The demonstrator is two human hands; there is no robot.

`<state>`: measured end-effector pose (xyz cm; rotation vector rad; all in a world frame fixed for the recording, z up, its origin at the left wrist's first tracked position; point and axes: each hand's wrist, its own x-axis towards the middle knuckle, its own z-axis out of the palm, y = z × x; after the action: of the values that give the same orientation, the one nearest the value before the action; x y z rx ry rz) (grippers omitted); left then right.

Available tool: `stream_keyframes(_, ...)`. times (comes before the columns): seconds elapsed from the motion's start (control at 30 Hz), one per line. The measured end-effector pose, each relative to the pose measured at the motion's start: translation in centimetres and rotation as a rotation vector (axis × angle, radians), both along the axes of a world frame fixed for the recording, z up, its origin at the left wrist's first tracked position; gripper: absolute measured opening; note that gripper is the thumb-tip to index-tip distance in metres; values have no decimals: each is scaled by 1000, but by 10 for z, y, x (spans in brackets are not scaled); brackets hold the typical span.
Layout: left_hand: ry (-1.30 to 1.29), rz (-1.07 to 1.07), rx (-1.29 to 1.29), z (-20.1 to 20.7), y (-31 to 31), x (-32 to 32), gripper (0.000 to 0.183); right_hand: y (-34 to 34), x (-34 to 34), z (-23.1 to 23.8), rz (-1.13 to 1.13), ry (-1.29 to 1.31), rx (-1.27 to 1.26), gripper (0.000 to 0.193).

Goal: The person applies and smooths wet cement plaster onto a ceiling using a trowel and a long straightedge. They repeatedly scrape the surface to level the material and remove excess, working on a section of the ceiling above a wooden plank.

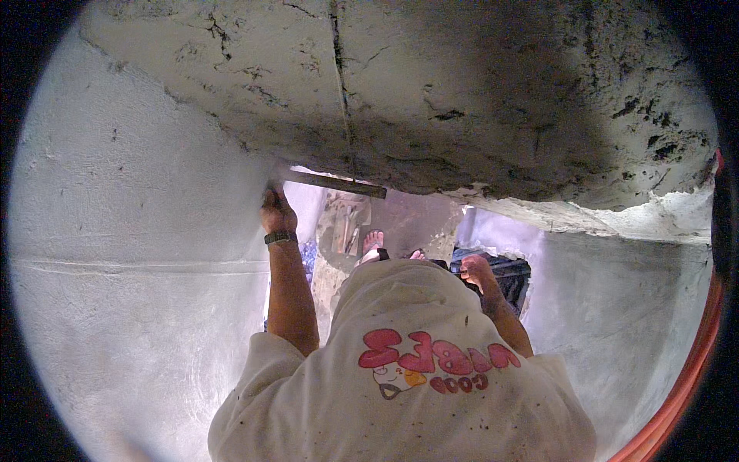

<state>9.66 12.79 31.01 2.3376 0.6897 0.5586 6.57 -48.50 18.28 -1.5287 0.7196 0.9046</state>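
So the narrow bar (335, 183) sits right by the left hand (278, 209), its long axis running off rightward from there. Left's clearly nearer; can't tell if it's gripping. Right hand (477, 271) is well apart, fingers curled, contents hidden.

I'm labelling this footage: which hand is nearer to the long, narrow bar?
Left. The left hand is at the left end of the narrow bar; the right hand is apart, lower right in view.
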Motion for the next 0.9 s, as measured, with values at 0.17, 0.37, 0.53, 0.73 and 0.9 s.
stream_keyframes(0.17,-106,-60,27,-16,12,0,45,15,2,16,84,-66,-135,20)
stream_keyframes(0.37,-229,102,-289,-86,37,-6,37,2,13,3,94,-6,-6,24)
stream_keyframes(0.53,44,155,-300,-40,3,7,33,-50,10,-51,338,-129,32,22)
stream_keyframes(0.73,11,191,-277,-12,5,5,34,6,18,0,111,-44,52,22)
stream_keyframes(0.9,-44,221,-434,-15,0,10,33,20,19,18,109,-94,-39,27)
